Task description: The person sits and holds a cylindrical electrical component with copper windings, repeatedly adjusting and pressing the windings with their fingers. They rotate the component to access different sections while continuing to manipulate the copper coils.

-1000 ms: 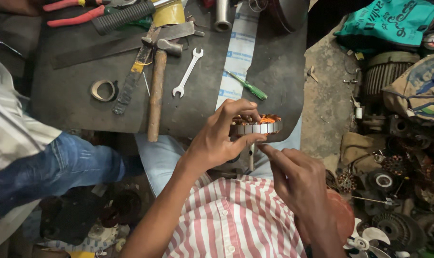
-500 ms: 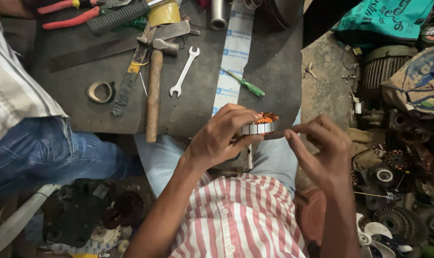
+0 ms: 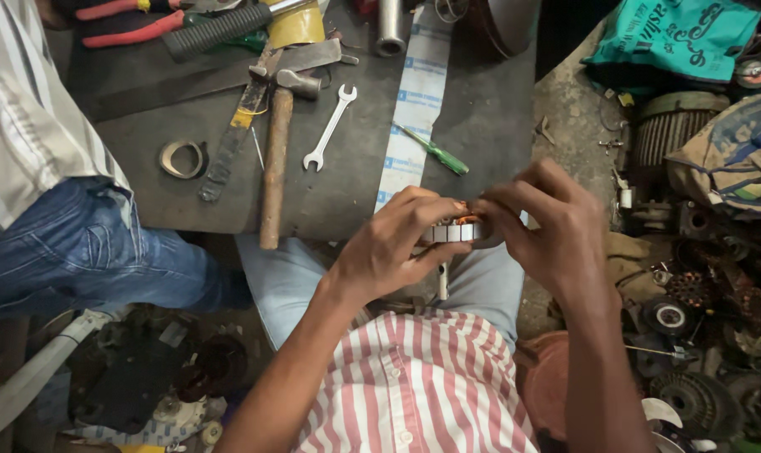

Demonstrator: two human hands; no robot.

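Hands met over the person's lap, just off the near edge of the desk (image 3: 187,201). The left hand (image 3: 393,247) curled around a small round motor stator (image 3: 457,230), thumb below and fingers over the top, pinching its banded metal side; copper-coloured winding showed at its upper rim. The right hand (image 3: 556,231) closed in from the other side, fingertips pressed on the same piece, so both hands gripped it between them. The stator hung in the air above the light jeans, not resting on anything, with a short pale rod showing just below it.

On the dark desk lay a wooden-handled hammer (image 3: 273,159), its head toward the far edge and its handle reaching to the near edge. Just beside it, toward the right, lay an open-ended spanner (image 3: 330,127) at a slant. A green-handled screwdriver (image 3: 435,151) lay on a white paper strip (image 3: 410,109) that ran from the far edge to the near edge. A roll of tape (image 3: 181,158) sat toward the left, and red-handled pliers (image 3: 129,25) lay at the far left corner.

Another person's leg in blue jeans (image 3: 78,252) stood at the desk's left edge. Worn motor parts (image 3: 690,285) crowded the floor on the right.
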